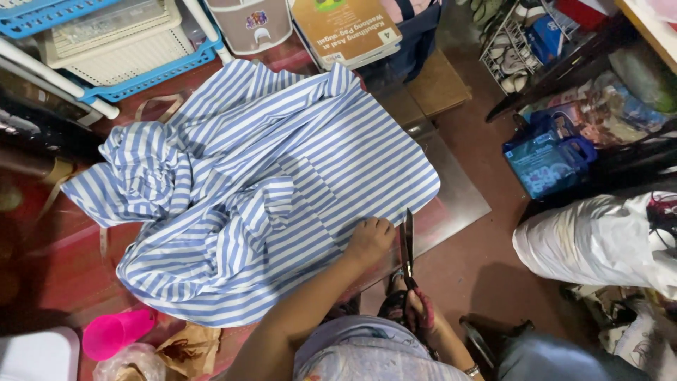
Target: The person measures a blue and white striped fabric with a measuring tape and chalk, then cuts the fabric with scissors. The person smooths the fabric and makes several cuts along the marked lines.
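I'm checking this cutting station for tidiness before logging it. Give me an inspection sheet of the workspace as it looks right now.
Surface: dark glossy tabletop, mostly covered by cloth.
Job's things: blue-and-white striped fabric, bunched at its left side; black-handled scissors at its right edge.
Clutter: pink plastic cup lying on its side, crumpled brown paper.
Hands: left hand flat on the fabric; right hand grips the scissors' handles.
Cables: nothing seen.
Surroundings: blue plastic rack, blue printed bag, white plastic sack, wire basket.
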